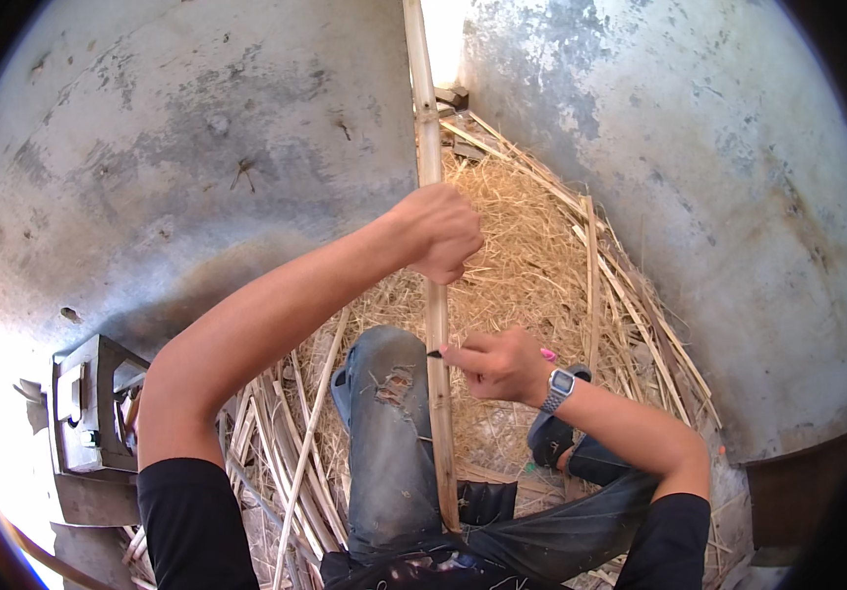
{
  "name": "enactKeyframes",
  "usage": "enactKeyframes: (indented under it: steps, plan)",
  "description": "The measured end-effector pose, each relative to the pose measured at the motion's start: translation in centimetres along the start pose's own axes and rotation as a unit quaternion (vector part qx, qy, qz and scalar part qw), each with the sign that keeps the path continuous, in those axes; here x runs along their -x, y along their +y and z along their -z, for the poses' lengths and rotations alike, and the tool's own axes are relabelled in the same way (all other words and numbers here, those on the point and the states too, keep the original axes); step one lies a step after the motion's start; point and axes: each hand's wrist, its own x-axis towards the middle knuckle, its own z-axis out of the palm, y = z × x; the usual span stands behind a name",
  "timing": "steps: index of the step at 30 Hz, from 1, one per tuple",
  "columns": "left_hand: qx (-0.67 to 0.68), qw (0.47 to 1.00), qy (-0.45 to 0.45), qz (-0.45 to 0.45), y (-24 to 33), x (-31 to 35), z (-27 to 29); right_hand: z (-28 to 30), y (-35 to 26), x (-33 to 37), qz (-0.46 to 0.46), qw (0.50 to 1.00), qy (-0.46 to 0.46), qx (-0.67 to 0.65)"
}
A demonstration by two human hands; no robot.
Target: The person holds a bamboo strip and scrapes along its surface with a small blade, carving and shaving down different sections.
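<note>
A long, pale split-bamboo strip [438, 393] runs upright through the middle of the view, from the bright gap at the top down to my lap. My left hand [443, 231] is closed in a fist around it, above knee height. Lower down, my right hand [502, 364] pinches a slim tool [435, 354] with a dark tip and a pink end. Its tip reaches the strip beside my bent knee. Fingers cover most of the tool, so whether it is a marker or a small blade cannot be told. A watch [562, 383] is on my right wrist.
Straw-like shavings [517, 236] cover the floor ahead. Bamboo strips [630, 295] lie along the right wall [679, 147], with more strips [281, 452] left of my leg. A grey wall [207, 128] rises at left. A box-like metal frame [94, 403] stands by my left elbow.
</note>
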Motion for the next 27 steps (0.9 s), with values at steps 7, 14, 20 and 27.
enactKeyframes:
  steps: [7,14,20,27]
  plan:
    - [0.0,1.0,0.009,0.009,-0.1,0.0,-0.6,0.5,0.5,0.9,0.002,0.998,-0.008,-0.055]
    - [0.005,0.999,0.033,-0.004,-0.1,0.3,-0.4,0.9,1.7,-0.2,-0.011,0.999,0.038,0.028]
    - [0.002,1.0,-0.008,0.011,-0.1,0.1,-0.4,-0.7,-1.3,3.9,0.046,0.994,-0.099,0.006]
    - [-0.011,1.0,-0.01,0.013,0.1,-0.1,-0.2,-0.5,0.0,3.1,0.005,0.999,-0.035,0.022]
